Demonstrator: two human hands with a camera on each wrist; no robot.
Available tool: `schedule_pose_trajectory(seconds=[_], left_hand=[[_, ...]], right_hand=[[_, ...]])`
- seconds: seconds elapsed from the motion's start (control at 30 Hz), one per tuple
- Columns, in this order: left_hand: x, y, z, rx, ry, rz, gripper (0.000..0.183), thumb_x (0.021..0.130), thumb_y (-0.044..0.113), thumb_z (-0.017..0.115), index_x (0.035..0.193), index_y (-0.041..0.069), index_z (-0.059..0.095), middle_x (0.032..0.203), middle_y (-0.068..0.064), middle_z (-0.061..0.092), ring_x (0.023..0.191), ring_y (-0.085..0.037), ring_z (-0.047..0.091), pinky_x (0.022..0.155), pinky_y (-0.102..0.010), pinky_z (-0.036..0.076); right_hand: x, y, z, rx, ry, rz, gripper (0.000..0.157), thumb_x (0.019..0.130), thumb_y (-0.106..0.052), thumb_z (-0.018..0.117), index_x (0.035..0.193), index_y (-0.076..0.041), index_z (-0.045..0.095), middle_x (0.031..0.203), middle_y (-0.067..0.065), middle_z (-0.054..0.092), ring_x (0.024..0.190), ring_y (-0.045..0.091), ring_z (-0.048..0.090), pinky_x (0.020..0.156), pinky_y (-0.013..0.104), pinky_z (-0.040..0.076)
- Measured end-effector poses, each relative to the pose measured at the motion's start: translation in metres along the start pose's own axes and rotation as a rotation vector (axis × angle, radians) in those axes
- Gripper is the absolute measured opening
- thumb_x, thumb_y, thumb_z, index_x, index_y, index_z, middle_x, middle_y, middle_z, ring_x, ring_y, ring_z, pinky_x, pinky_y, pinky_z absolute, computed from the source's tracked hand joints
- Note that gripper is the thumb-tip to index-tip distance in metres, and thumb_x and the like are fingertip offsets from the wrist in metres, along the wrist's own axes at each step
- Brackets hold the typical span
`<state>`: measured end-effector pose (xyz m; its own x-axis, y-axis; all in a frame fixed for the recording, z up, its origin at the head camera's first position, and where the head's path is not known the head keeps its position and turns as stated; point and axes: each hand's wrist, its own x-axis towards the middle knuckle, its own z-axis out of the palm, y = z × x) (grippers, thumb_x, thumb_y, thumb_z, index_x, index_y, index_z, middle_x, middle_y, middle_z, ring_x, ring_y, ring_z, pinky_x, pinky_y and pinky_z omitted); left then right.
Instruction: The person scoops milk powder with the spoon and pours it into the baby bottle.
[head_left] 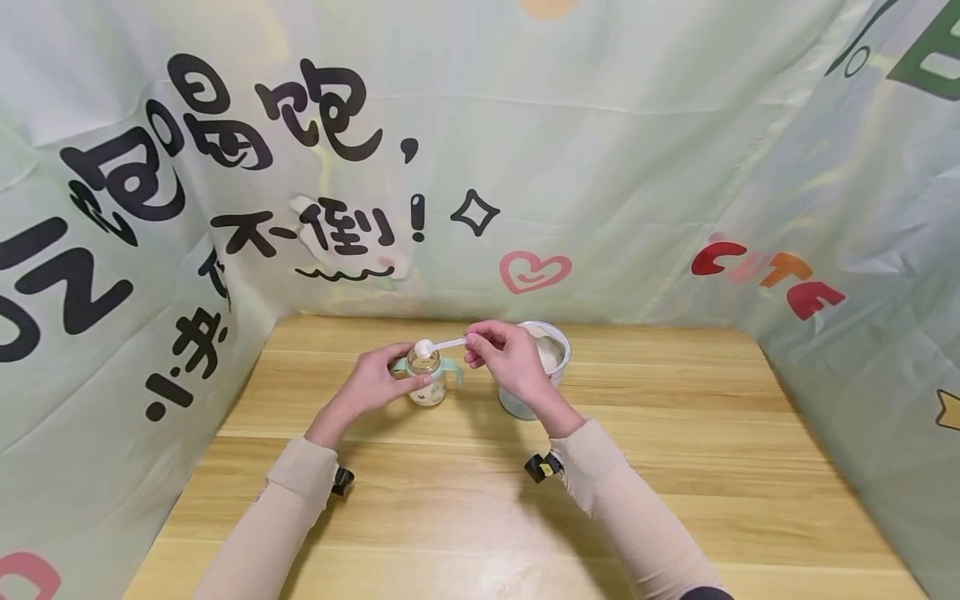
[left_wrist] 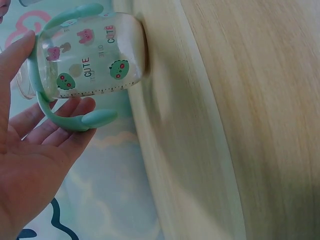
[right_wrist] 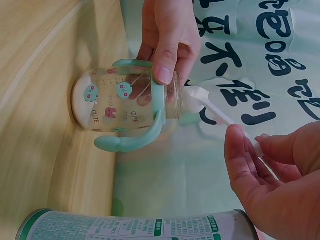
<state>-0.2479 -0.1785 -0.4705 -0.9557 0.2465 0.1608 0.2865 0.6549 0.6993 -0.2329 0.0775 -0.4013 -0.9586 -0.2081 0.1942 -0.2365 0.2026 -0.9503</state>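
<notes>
A clear baby bottle (head_left: 427,395) with a mint-green two-handled collar stands upright on the table, its mouth uncovered. Some pale content shows at its bottom in the left wrist view. My left hand (head_left: 375,380) grips it around the collar, thumb on the near side and fingers behind. Between thumb and fingers, my right hand (head_left: 512,357) pinches the handle of a white scoop (right_wrist: 220,111). The scoop's bowl, heaped with white powder, is right at the bottle's mouth. Beneath and behind the right hand stands an open can (head_left: 517,408) with pale powder inside.
The wooden table (head_left: 450,517) meets a printed fabric backdrop (head_left: 630,167) at the back and both sides. The can stands a short way to the right of the bottle. Dark wrist cameras (head_left: 543,467) are strapped under the sleeves.
</notes>
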Motion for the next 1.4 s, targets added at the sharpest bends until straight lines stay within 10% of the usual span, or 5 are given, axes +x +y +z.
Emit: schedule_pose_trajectory(seconds=[0.6, 1.4], left_hand=[[0.001, -0.003, 0.000, -0.010, -0.010, -0.013, 0.076, 0.086, 0.043, 0.088, 0.143, 0.001, 0.062, 0.137, -0.022, 0.069, 0.125, -0.039, 0.066, 0.108, -0.056, 0.054], [0.000, -0.001, -0.001, -0.005, -0.024, -0.012, 0.075, 0.086, 0.044, 0.087, 0.144, 0.003, 0.062, 0.137, -0.020, 0.069, 0.126, -0.038, 0.066, 0.110, -0.055, 0.053]], right_hand=[[-0.004, 0.002, 0.001, -0.047, -0.027, -0.039, 0.016, 0.101, -0.003, 0.069, 0.111, 0.008, 0.075, 0.091, 0.024, 0.077, 0.080, 0.030, 0.077, 0.079, 0.046, 0.067], [-0.013, 0.005, -0.003, -0.125, -0.061, -0.065, 0.016, 0.101, -0.003, 0.068, 0.113, 0.004, 0.077, 0.095, 0.020, 0.080, 0.087, 0.035, 0.079, 0.075, 0.025, 0.064]])
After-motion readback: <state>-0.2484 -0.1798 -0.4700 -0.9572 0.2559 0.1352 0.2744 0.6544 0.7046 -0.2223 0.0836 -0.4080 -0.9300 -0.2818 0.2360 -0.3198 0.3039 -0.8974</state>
